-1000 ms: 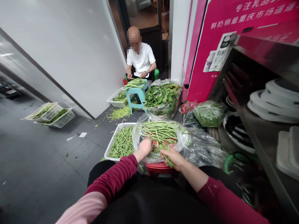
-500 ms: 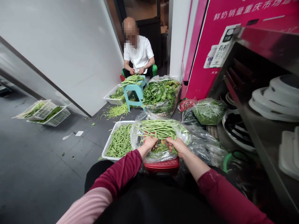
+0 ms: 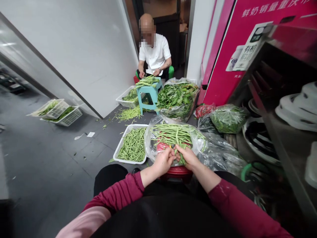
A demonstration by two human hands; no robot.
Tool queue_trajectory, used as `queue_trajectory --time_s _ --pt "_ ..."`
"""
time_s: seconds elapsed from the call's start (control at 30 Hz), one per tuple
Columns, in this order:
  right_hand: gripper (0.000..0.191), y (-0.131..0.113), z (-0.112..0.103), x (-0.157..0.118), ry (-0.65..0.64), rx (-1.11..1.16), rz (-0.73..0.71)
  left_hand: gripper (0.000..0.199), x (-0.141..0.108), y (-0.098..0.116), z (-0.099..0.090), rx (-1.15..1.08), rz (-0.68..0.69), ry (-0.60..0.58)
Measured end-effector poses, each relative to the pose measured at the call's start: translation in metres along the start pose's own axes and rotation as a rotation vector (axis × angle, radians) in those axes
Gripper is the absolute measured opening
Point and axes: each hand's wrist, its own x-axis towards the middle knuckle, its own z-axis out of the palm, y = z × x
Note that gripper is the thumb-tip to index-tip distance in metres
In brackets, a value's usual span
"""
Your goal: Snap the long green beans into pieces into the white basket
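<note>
Long green beans [image 3: 170,132] lie across a clear plastic bag [image 3: 150,140], which rests open on a red stool [image 3: 177,172] between my knees. My right hand [image 3: 188,157] is closed around several green beans, whose ends stick out below and above the fingers. Close against it, my left hand [image 3: 163,161] has its fingers curled in a pinch at the beans' ends; whatever sits between its fingertips is hidden. To the left of the bag, a white basket [image 3: 116,158] is filled with short pieces of green bean.
Opposite me a person [image 3: 155,53] handles greens over a light blue stool [image 3: 146,96]. A large bag of leafy greens [image 3: 177,97] stands beside it. More bagged vegetables [image 3: 229,119] and a metal shelf [image 3: 272,132] are on the right. White baskets [image 3: 66,119] sit at the left wall.
My left hand has moved right, from the left side of the bag to my right hand. The whole view has shifted slightly. The beans in my right hand now stand more upright.
</note>
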Motion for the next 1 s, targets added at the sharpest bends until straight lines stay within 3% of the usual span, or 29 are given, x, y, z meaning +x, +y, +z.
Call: queue_trajectory --time_s 0.13,0.2,0.27,0.33,0.43,0.5,0.63,0.73,0.83,0.93,1.0 --pt "0.033 0.002 0.006 -0.009 -0.04 -0.031 0.03 0.009 -0.004 0.021 -0.002 0.155 0.263 -0.005" --pt "0.031 0.0 0.006 -0.009 0.01 -0.154 -0.029 0.01 0.002 0.031 0.0 0.105 0.292 -0.049" --pt "0.028 -0.004 0.003 -0.007 0.145 -0.347 -0.233 0.012 0.016 0.035 0.001 -0.06 0.133 -0.043" --pt "0.027 -0.01 -0.001 -0.005 0.23 -0.486 -0.377 0.018 0.031 0.029 -0.003 -0.24 -0.133 -0.002" --pt "0.029 -0.016 -0.006 -0.008 0.125 -0.396 -0.318 0.039 0.048 0.012 -0.019 -0.434 -0.445 -0.072" --pt "0.031 -0.017 -0.007 -0.013 0.001 -0.273 -0.184 0.047 0.053 0.003 -0.03 -0.557 -0.494 -0.133" --pt "0.027 -0.016 -0.002 -0.028 -0.162 -0.196 -0.016 0.043 0.063 0.001 -0.039 -0.773 -0.402 -0.069" --pt "0.027 -0.016 0.004 -0.036 -0.18 -0.099 0.016 0.036 0.067 0.002 -0.035 -0.787 -0.353 0.016" --pt "0.026 -0.011 0.007 -0.034 -0.023 -0.074 0.05 0.029 0.058 0.005 -0.031 -0.594 -0.258 0.084" --pt "0.023 -0.001 0.004 -0.023 0.228 -0.242 -0.01 0.022 0.04 0.018 -0.033 -0.27 -0.015 0.131" --pt "0.019 0.003 0.0 -0.015 0.339 -0.273 0.018 0.02 0.03 0.029 -0.037 -0.19 0.119 0.097"
